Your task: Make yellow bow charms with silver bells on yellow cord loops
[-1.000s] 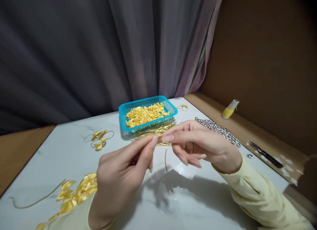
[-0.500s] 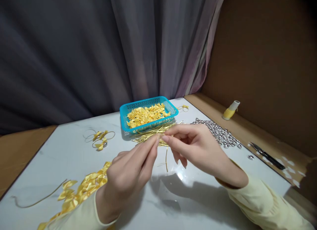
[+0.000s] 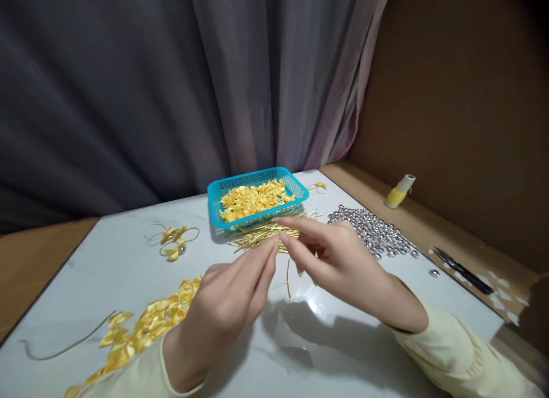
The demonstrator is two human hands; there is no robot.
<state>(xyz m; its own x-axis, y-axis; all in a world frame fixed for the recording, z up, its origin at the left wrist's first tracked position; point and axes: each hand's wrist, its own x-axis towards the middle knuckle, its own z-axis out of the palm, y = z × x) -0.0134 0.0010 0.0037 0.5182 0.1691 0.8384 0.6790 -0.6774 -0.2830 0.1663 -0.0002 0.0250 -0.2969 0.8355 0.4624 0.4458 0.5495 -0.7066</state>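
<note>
Over the middle of the table, my left hand (image 3: 235, 298) is closed in a pinch; whatever is between its fingertips is too small or hidden to make out. My right hand (image 3: 343, 266) faces it, index finger and thumb apart, thumb tip close to the left fingertips. Just beyond both hands lies a pile of gold wire twist ties (image 3: 261, 236), partly covered by the fingers. A single gold tie (image 3: 289, 278) lies below the fingertips. Beside my left wrist spreads a heap of yellow satin ribbon bows (image 3: 150, 323), partly hidden by the forearm.
Behind the ties stands a blue basket (image 3: 211, 206) holding yellow bows (image 3: 257, 198). Silver beads (image 3: 373, 229) are heaped at right, near black-handled snips (image 3: 463, 269) and a yellow thread spool (image 3: 400, 192). Bows on wire loops (image 3: 174, 250) and a loose cord (image 3: 68, 347) lie left.
My right index finger has lifted away from the thumb and left fingertips, opening the right-hand pinch. The left hand stays pinched, shifted very slightly.
</note>
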